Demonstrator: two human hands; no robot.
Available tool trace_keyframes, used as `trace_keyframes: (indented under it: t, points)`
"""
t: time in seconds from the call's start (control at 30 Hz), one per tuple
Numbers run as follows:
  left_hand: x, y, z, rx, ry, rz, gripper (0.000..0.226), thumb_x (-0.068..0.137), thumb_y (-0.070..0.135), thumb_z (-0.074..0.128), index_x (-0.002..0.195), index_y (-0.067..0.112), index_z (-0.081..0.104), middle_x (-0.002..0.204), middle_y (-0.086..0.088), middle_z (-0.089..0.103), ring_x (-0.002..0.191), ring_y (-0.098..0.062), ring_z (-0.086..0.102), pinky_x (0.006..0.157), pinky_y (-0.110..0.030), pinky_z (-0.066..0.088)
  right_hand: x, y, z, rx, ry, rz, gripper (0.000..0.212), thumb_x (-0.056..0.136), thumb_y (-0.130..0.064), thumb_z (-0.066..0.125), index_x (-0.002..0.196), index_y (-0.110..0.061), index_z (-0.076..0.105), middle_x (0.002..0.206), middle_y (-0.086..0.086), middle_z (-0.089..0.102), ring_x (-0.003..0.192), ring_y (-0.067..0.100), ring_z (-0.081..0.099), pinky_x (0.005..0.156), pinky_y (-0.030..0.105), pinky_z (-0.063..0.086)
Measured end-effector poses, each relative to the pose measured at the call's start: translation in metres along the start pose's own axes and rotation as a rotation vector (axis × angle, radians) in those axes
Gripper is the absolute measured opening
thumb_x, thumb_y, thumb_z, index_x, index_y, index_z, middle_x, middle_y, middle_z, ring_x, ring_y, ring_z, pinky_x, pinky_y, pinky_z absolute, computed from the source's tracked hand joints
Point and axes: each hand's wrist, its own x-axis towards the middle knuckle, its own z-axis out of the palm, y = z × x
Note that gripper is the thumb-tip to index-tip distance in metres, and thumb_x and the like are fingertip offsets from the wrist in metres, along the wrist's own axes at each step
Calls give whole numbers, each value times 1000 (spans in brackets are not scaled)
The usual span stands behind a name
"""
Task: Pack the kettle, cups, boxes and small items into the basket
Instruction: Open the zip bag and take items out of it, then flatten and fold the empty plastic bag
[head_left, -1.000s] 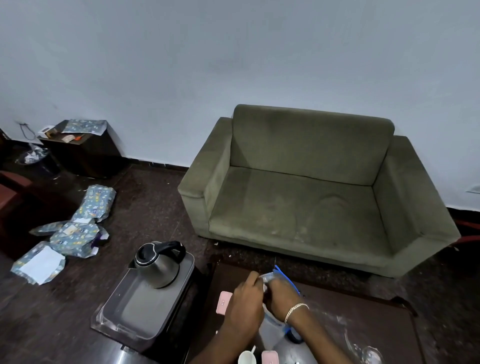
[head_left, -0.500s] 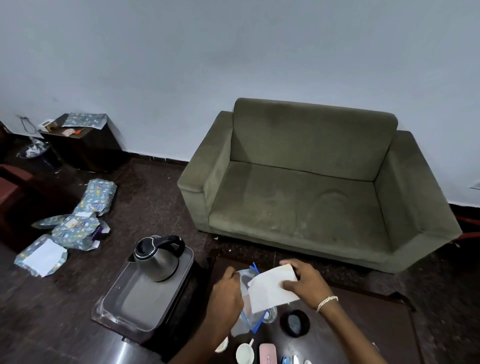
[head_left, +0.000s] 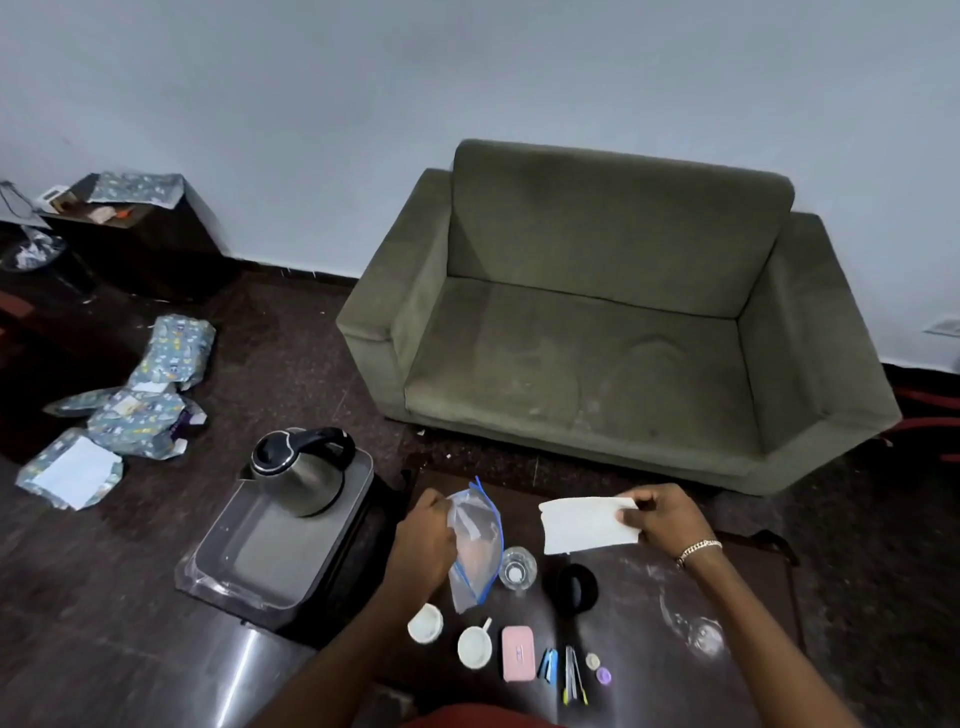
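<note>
hands (head_left: 423, 535) (head_left: 665, 514) hold bag (head_left: 475, 545), maybe paper (head_left: 582, 525); kettle (head_left: 301, 478) left

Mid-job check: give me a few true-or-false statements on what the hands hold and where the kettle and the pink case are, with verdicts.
1. The left hand grips a clear zip bag. True.
2. The right hand is empty. False: it pinches a white paper sheet.
3. The pink case lies on the table beside a white cup. True.
4. The kettle stands on the table too. False: it stands at the far end of the grey container, left of the table.
</note>
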Motion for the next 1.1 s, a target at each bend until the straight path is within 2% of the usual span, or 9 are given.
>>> trace_keyframes:
  t: [0.17,0.23,0.3,0.4,0.53,0.7,0.8,0.93,1.1]
  points:
    - [0,-1,0,-18,4,-22,24,87,7,57,109,7,65,116,-6,57,101,-33,65,85,-49,52,0,41,17,2,56,170,11,81,1,73,85,-8,78,67,11,69,51,19,60,42,13,44]
    - [0,-1,1,-37,12,-22,24,87,7,58,109,6,66,116,-6,59,102,-33,65,86,-48,53,-1,53,26,-16,70,231,11,81,3,71,81,-6,77,63,10,66,50,18,59,43,9,43]
    - [-1,-2,2,-41,13,-22,26,87,7,59,112,7,68,117,-4,59,103,-30,65,86,-46,53,-1,63,36,-44,65,275,10,80,4,69,83,0,78,66,13,68,55,19,61,51,12,46]
    - [-3,-3,4,-52,3,-16,30,88,9,60,117,9,69,119,-1,60,103,-26,66,89,-43,53,5,74,50,-57,53,321,17,81,5,64,91,5,77,82,25,74,77,31,70,71,29,51]
    - [-8,-2,5,-79,18,8,33,87,9,64,119,12,70,121,4,61,95,-23,67,88,-39,53,14,86,68,-66,56,328,19,82,5,61,93,7,76,87,30,73,89,38,70,81,38,53]
    - [-11,3,3,-126,68,50,36,81,4,71,115,17,71,112,14,60,63,7,55,75,-28,50,30,107,92,-37,31,363,25,88,2,58,109,8,71,112,27,70,109,36,65,92,36,49]
    - [-13,6,-1,-138,68,63,37,81,4,73,115,18,71,112,17,59,68,-1,61,75,-30,52,41,115,106,-2,32,377,24,88,6,56,107,13,69,115,30,68,112,37,63,94,37,48]
    - [-10,7,1,-146,42,105,36,82,2,73,114,18,72,115,15,60,69,-7,65,73,-26,53,50,126,121,-1,41,414,28,88,6,56,112,10,68,121,30,66,118,40,60,100,37,46]
    - [-2,9,8,-183,26,98,36,84,-1,73,116,15,73,117,13,60,73,-5,66,73,-9,48,55,135,137,-25,36,424,29,87,4,54,113,8,69,122,28,66,118,39,60,98,36,45]
